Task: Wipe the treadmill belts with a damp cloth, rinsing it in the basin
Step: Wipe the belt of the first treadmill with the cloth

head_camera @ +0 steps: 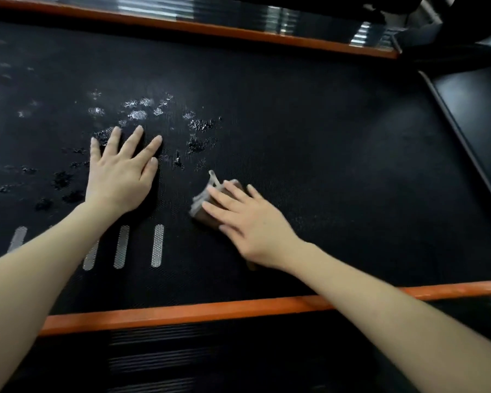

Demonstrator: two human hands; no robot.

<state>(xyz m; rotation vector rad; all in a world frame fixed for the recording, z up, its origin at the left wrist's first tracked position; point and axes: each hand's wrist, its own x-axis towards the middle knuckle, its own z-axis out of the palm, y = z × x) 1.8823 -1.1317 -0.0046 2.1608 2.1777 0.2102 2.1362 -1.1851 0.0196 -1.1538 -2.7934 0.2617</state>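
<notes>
Left hand (119, 171) flat, fingers spread, palm down on black textured treadmill belt (323, 154), wet patches (201, 126) just past fingertips. Right hand (247, 219) w/ straight fingers pressing small folded brown-grey cloth (207, 194) onto belt mid-deck, btwn orange side rails (182, 313). Grey stripe markings (157, 245) near front edge.

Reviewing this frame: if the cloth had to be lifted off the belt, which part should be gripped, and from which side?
Probably the bunched edge of the cloth that sticks out past the straight fingers of the right hand. The rest lies pressed flat on the belt, so pinch that raised fold from above.
</notes>
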